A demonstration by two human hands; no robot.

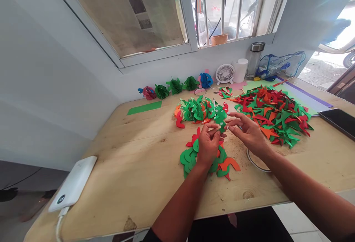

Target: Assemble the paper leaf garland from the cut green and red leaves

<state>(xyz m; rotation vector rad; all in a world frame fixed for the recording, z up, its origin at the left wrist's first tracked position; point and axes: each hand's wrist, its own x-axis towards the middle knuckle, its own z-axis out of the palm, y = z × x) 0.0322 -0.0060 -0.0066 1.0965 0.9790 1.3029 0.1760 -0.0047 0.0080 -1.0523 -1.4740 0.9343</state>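
Note:
My left hand (209, 142) is closed in a pinch above a pile of green and orange paper cutouts (188, 158). At its fingertips is a curved green paper cutout (221, 118) with small white squares on it, partly hidden by the fingers. My right hand (248, 133) is just to the right, thumb and fingers nearly together, with a tiny pale bit at the tips that is too small to name. Beyond the hands lies a second group of green, red and orange cutouts (198, 108), several bearing white squares.
A large heap of red and green paper scraps (277, 112) covers the right side. A roll ring (256, 162) lies under my right forearm. A phone (338, 121), a power bank (73, 184), a small fan (225, 74) and paper honeycomb figures (175, 86) are around the table.

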